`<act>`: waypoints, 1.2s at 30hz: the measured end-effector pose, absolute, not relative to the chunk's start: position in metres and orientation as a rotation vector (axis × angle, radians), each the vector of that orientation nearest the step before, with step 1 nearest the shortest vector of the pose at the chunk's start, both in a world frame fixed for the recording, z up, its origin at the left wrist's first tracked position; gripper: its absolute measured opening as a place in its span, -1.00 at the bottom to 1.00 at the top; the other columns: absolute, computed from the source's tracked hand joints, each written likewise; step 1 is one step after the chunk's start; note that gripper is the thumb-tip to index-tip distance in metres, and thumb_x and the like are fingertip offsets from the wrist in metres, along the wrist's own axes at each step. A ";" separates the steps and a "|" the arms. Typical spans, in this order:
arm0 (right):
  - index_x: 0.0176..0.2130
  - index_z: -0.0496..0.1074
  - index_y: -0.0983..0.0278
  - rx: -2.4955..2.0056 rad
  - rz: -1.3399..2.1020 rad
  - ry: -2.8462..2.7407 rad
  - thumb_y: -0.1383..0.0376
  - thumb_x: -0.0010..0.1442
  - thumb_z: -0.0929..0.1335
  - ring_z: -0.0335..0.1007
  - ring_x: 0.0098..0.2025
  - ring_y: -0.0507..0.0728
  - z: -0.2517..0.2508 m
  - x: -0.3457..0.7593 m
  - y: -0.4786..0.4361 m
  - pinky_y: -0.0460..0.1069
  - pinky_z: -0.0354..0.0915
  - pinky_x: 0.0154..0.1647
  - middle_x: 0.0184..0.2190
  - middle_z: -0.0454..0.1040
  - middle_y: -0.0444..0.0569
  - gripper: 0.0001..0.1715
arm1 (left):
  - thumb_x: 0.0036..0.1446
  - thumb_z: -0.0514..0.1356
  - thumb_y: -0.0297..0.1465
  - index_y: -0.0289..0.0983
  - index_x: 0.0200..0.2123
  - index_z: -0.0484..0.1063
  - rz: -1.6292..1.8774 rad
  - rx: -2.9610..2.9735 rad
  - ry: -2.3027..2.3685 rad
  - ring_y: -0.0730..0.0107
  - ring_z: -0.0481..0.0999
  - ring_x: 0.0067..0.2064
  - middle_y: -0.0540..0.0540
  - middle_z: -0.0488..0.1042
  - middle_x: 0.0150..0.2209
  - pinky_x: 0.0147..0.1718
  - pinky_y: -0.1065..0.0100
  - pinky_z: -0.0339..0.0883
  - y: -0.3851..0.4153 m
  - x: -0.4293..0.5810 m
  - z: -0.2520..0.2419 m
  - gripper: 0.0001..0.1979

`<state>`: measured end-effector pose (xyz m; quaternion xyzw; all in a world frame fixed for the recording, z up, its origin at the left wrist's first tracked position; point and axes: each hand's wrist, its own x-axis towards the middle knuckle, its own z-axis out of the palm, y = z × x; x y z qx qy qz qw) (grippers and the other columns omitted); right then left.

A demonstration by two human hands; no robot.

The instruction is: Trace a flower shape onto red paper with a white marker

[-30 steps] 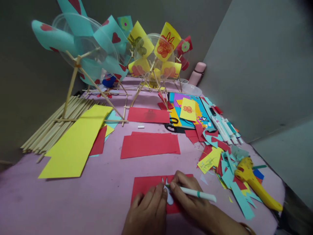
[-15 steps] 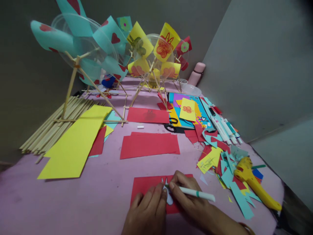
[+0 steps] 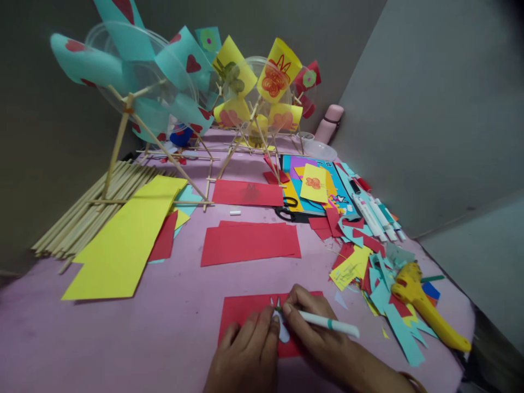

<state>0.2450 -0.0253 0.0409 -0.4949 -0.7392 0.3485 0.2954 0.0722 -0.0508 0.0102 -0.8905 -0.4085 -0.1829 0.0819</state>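
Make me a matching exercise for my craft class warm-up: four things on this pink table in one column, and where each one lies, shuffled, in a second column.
Things
1. white marker
2. yellow glue gun
3. black scissors
4. bundle of wooden sticks

Places
A. on paper scraps near the right edge of the pink table
B. at the table's left edge, beside the yellow sheet
C. in the right hand, tip at a white cutout
D. mid-table, behind the red sheets

Pairs: 1-C, 2-A, 3-D, 4-B.
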 end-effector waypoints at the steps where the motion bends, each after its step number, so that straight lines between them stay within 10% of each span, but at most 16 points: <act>1: -0.43 0.24 0.23 -1.328 0.961 -1.936 0.31 0.31 0.13 0.24 -0.54 0.02 0.042 0.244 -0.025 -0.10 0.17 -0.52 -0.54 0.29 -0.14 -0.72 | 0.26 -0.17 -0.53 -0.32 -0.03 0.39 -0.553 -2.656 -1.215 0.33 0.47 -0.13 -0.11 0.52 -0.07 -0.26 0.29 0.19 -0.050 0.072 0.010 -0.61; 36: -0.41 0.23 0.22 -1.389 1.126 -1.835 0.24 0.31 0.14 0.23 -0.52 0.03 0.045 0.241 -0.023 -0.10 0.16 -0.51 -0.55 0.26 -0.18 -0.73 | 0.23 -0.17 -0.56 -0.33 -0.07 0.41 -0.582 -2.620 -1.264 0.28 0.46 -0.14 -0.13 0.53 -0.11 -0.23 0.25 0.18 -0.052 0.077 0.009 -0.60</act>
